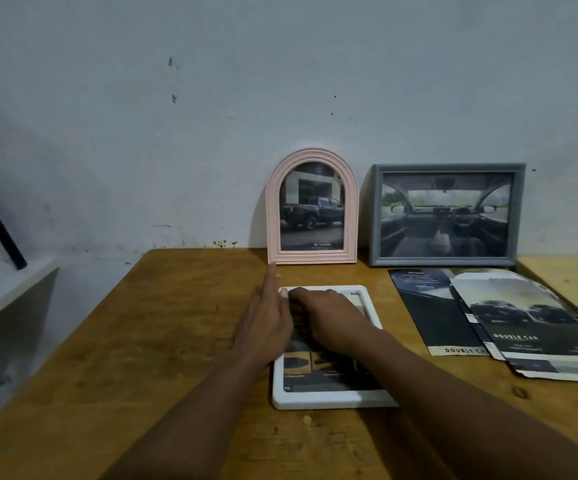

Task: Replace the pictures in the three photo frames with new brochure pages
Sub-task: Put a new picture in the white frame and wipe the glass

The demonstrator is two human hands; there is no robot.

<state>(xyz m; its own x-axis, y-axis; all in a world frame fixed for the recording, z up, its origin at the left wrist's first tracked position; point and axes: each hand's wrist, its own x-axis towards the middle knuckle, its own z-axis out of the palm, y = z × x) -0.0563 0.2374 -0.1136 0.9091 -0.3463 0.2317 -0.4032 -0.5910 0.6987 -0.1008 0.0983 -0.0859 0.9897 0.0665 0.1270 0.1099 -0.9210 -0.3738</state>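
Both forearms reach forward over the wooden surface (142, 341) to the white frame (329, 398), which lies flat. The left hand (267, 317) stands edgewise at the frame's left rim, fingers straight and pressed together. The right hand (325, 320) lies palm down on its picture, fingers together. Beyond, the pink arched frame (351, 220) and the grey frame (445, 168) stand upright.

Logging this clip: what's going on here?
A person has both hands on a white frame lying flat on the table, a brochure page showing in it. The left hand lies with fingers straight along its left edge; the right hand rests across its top. A pink arched frame and a grey frame stand against the wall, with car pictures. Loose brochure pages lie to the right.
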